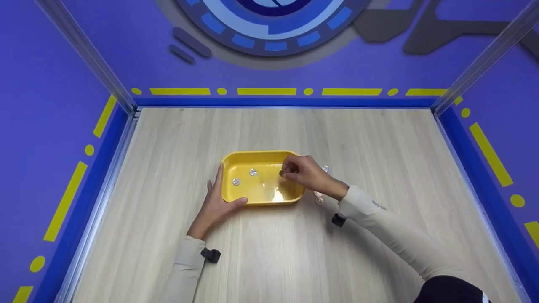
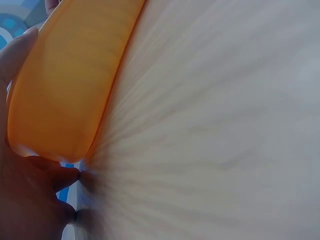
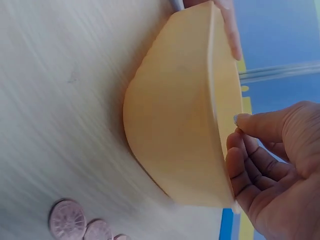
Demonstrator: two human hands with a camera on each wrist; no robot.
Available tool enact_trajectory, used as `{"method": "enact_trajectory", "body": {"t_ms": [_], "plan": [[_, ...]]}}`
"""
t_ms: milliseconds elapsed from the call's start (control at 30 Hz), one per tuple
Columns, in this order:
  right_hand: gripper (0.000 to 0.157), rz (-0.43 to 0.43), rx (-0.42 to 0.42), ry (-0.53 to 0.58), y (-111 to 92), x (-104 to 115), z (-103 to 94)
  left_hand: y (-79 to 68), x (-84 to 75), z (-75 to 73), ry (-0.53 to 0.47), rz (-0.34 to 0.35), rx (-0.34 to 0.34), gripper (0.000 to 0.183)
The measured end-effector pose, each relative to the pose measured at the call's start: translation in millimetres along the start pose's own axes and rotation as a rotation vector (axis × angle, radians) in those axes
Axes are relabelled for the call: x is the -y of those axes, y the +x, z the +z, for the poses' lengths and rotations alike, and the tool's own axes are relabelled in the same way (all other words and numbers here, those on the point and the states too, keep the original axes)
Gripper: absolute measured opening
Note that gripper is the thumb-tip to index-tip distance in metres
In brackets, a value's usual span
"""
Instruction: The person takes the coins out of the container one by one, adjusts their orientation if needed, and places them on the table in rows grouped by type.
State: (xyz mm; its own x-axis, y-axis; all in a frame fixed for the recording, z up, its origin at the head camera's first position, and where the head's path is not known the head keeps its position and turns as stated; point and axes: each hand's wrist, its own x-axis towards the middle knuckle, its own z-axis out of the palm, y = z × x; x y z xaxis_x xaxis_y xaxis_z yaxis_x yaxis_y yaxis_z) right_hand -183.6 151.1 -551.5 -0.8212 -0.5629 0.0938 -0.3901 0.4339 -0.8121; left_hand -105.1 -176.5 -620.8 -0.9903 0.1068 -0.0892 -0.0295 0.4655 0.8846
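A yellow plastic tray (image 1: 263, 203) sits on the table. My left hand (image 1: 217, 206) holds its left end, thumb along the near rim and fingers against the end wall; the left wrist view shows the hand (image 2: 30, 185) at the tray's outer wall (image 2: 65, 90). Over the tray's right end, my right hand (image 1: 305, 171) pinches a coin (image 1: 282, 172) between thumb and fingers. Only a sliver of that coin (image 3: 236, 119) shows in the right wrist view. Two silvery coins lie apart on the tray floor, one left (image 1: 236, 182) and one farther back (image 1: 253, 172).
Right of the tray, loose coins lie on the wooden tabletop (image 1: 370, 143): one coin (image 1: 325, 168) beyond the right wrist, and two near it, the closer coin (image 1: 319, 201) fully visible. Blue-purple panels (image 1: 269, 75) wall the table at the back and sides.
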Motion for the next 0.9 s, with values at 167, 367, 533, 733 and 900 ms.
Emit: {"method": "enact_trajectory", "body": {"t_ms": [167,367,533,733,900], "plan": [[0.007,0.007,-0.037,0.027,-13,-1,-8.7,0.9,1.5,-0.1,0.01,0.029,0.002,0.136],[0.007,0.056,-0.073,0.028,-28,-5,-18.1,1.7,2.7,-1.1,0.009,0.059,-0.001,0.137],[0.007,0.107,-0.112,0.069,-40,-14,-23.0,0.9,2.4,-1.2,-0.001,0.043,0.004,0.137],[0.008,0.149,-0.165,0.118,-54,-28,-28.2,2.4,3.3,-0.3,-0.002,0.065,0.004,0.138],[0.01,0.181,-0.229,0.093,-68,-39,-30.5,2.9,2.9,-0.7,-0.005,0.054,0.005,0.137]]}}
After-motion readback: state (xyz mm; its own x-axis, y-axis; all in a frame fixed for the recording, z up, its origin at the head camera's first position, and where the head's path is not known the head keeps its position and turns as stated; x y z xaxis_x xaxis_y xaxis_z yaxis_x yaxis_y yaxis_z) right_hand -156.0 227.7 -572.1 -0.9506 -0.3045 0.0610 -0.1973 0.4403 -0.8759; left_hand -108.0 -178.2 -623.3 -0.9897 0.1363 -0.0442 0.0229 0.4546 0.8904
